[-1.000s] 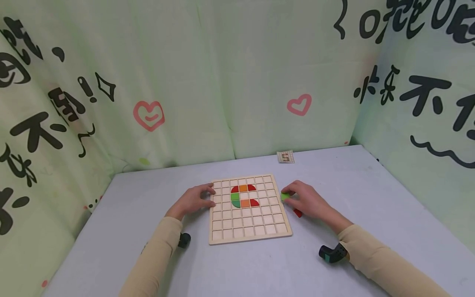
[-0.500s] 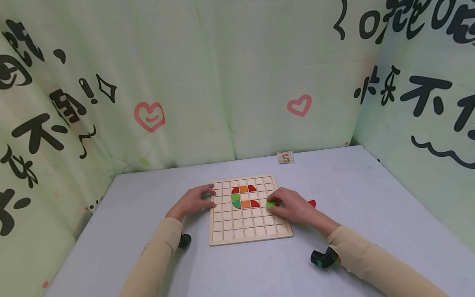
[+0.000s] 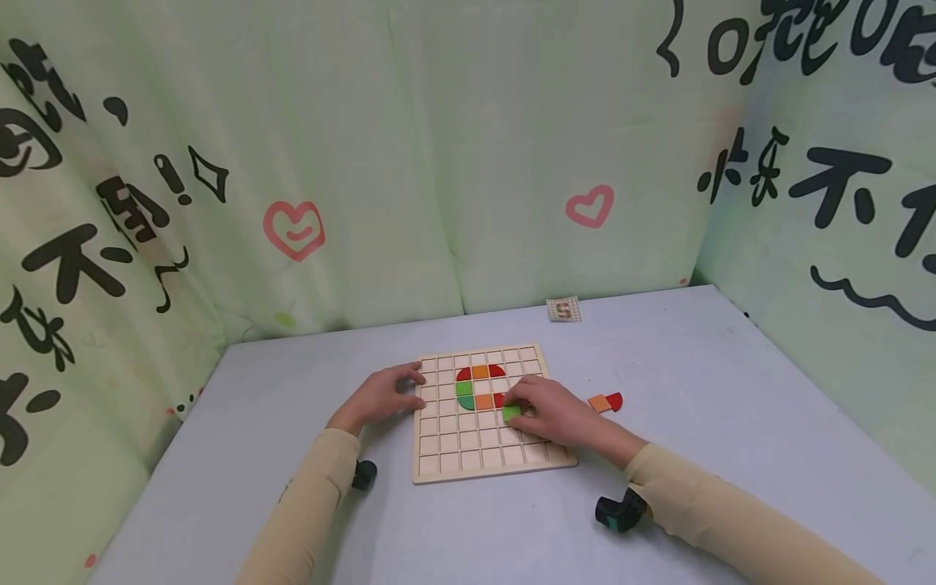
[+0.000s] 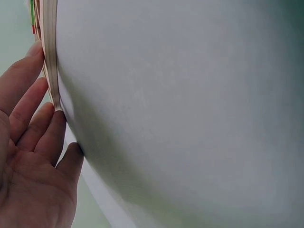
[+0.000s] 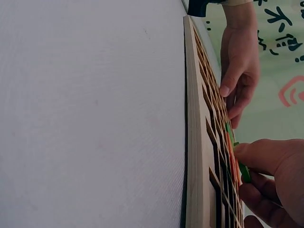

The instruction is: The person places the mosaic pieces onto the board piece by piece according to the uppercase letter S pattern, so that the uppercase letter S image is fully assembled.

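Observation:
A wooden grid board [image 3: 468,457] lies on the table with red, orange and green tiles set in its upper-middle cells, among them an orange tile [image 3: 478,372] and a green tile [image 3: 464,388]. My left hand [image 3: 379,398] rests against the board's left edge. In the left wrist view its fairly straight fingers [image 4: 50,130] touch the board's side. Over the grid, just below the row's red tile, my right hand [image 3: 559,413] pinches a light green tile [image 3: 511,413] between thumb and fingers. The right wrist view shows this green tile [image 5: 244,172] close to the board's surface.
Right of the board, a loose orange tile [image 3: 600,404] and a red tile [image 3: 616,401] lie side by side on the white table [image 3: 702,366]. A small patterned card [image 3: 563,309] lies at the table's back edge. Printed curtains [image 3: 453,162] stand behind and at the sides.
My right hand has carried the light green tile leftward from beyond the board's right edge to over the grid. The loose orange and red tiles came into sight. The left hand stays put.

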`<state>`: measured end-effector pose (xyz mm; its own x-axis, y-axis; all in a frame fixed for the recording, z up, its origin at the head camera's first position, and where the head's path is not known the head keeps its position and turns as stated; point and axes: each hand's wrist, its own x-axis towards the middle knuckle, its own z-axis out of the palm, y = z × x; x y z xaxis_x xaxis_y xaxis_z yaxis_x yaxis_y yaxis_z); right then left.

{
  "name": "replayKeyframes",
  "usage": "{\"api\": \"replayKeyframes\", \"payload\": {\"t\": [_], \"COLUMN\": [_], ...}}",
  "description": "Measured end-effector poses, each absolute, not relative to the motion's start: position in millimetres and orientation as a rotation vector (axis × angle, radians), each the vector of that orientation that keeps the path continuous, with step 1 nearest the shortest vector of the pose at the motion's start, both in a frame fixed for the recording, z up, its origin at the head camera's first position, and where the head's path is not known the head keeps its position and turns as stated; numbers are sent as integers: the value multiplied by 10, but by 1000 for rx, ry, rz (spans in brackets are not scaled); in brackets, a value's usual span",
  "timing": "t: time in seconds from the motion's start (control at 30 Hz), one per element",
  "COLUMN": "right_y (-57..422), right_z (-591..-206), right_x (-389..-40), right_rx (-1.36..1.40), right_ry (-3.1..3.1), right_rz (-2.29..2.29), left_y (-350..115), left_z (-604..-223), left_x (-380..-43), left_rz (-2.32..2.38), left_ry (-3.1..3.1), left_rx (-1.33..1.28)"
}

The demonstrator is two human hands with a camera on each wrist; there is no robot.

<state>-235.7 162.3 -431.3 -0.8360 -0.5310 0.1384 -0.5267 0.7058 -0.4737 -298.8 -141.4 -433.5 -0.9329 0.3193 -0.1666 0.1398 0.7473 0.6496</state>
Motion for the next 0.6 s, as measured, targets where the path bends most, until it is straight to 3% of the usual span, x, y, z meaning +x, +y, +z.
{"api": "replayKeyframes", "payload": {"t": [0.6], "right_y": [1632], "right_z": [-4374], "right_x": [-2405], "right_rx": [-873], "right_ry": [2901], "right_rz": [-787], "left_y": [-1411], "left_z": [-4355], "left_x": [-3008], "left_rz": [974], "left_ry": [2673], "left_rx": [362]}}
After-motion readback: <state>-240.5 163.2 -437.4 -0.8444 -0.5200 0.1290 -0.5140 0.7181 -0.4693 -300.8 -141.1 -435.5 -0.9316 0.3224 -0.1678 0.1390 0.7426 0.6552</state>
